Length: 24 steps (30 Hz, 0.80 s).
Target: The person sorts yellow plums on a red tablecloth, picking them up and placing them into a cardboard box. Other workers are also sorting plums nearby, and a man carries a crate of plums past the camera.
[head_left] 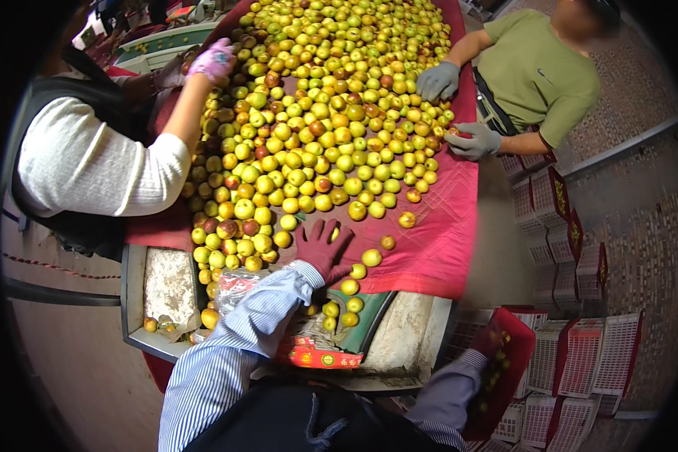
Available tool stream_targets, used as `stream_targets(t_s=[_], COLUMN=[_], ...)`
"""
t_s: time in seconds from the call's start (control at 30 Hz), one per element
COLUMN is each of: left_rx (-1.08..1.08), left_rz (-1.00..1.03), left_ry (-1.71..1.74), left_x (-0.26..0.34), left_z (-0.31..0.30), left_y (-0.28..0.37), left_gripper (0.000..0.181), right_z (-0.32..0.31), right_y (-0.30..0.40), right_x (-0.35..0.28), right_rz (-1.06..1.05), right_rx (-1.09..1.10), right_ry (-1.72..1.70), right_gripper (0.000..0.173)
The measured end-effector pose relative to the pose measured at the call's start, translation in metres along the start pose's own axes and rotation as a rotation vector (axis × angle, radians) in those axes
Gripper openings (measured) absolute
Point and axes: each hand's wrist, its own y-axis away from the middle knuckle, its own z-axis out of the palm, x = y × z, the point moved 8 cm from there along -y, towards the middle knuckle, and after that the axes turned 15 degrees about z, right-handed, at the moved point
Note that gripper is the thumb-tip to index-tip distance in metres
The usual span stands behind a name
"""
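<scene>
Yellow-green and reddish jujube-like fruits [316, 127] cover a sorting table lined with dark red cloth [440, 226]. My left hand [322, 248], in a maroon glove, lies palm down with spread fingers at the near edge of the fruit, a fruit showing between its fingers. Loose fruits lie just right of it, some on a green belt [367, 322]. My right hand [489, 339], in a dark maroon glove, reaches down at the lower right to a red-lined container [520, 350] with small fruits inside; its fingers are in shadow, so whether it holds anything is unclear.
A person in a white sleeve [101, 158] works at the left with patterned gloves. Across at the right, a person in a green shirt [537, 79] has grey gloves on the fruit. White plastic crates [582, 350] stand at the lower right. A clear plastic bag [240, 288] and red packaging [322, 356] lie nearby.
</scene>
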Motion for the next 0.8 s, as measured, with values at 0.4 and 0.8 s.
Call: stream_targets(t_s=[0.4, 0.8], left_rx=[0.006, 0.056], left_rz=[0.21, -0.032], left_ry=[-0.035, -0.219], left_x=[0.08, 0.044], left_z=[0.056, 0.012], left_y=[-0.055, 0.066], left_gripper=[0.03, 0.051], right_z=[-0.1, -0.011], right_y=[-0.014, 0.131], right_x=[-0.229, -0.5], right_rz=[-0.592, -0.683], right_rx=[0.124, -0.231], right_ry=[-0.93, -0.134], right_gripper=[0.04, 0.041])
